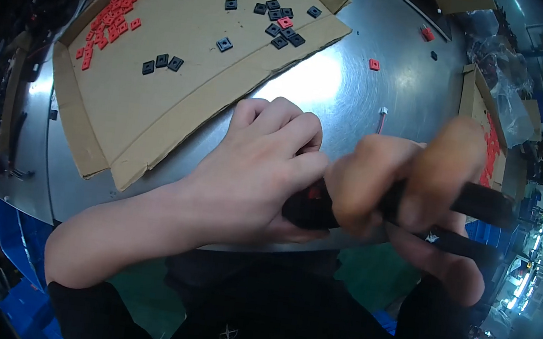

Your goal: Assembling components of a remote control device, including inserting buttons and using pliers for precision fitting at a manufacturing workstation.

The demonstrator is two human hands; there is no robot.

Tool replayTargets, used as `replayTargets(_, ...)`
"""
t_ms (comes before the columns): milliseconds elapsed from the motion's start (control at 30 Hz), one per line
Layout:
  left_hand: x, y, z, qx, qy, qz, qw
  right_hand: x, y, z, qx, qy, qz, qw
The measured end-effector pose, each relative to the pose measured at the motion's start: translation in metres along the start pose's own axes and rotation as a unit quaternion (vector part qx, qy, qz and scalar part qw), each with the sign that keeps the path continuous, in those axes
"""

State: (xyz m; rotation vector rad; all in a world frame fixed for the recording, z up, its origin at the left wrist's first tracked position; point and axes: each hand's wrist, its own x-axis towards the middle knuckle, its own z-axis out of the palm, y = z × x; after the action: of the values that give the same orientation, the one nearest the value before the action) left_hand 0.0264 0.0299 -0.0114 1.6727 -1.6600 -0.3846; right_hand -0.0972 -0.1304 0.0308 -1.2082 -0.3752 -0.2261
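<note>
My left hand (271, 146) is closed, its thumb side against a rounded black object (305, 210) with a bit of red on it. Right beside it, my right hand (410, 185) is smeared by motion, its fingers wrapped round a black tool with two arms (483, 206) that stick out to the right, like handles. Both hands meet over the near edge of the metal table (359, 102). Whether the rounded black object and the two-armed tool are one piece is hidden by the fingers.
A shallow cardboard tray (179, 102) at the far left holds many small red parts (126, 2) and several black square parts (224, 44). A loose red part (374, 65) and a white connector on a wire (383, 110) lie on the table. Another cardboard box (468, 98) stands at right.
</note>
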Motion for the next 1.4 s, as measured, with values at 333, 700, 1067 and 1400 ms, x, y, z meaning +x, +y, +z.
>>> replayTargets(333,-0.001,0.005,0.006,0.008,0.025,0.002,1.000,0.005,0.011,0.001,-0.017,-0.037,0.007,0.999)
replayTargets(700,0.002,0.011,0.011,0.091,0.049,0.018,0.994,-0.020,0.028,0.034,-0.160,0.126,-0.130,0.970)
replayTargets(1067,-0.005,0.006,0.016,0.143,0.097,0.030,0.985,-0.026,0.040,0.061,-0.169,0.271,-0.172,0.932)
replayTargets(1400,-0.008,0.007,0.015,0.139,0.081,0.016,0.987,-0.025,0.010,0.042,-0.221,0.066,-0.219,0.948)
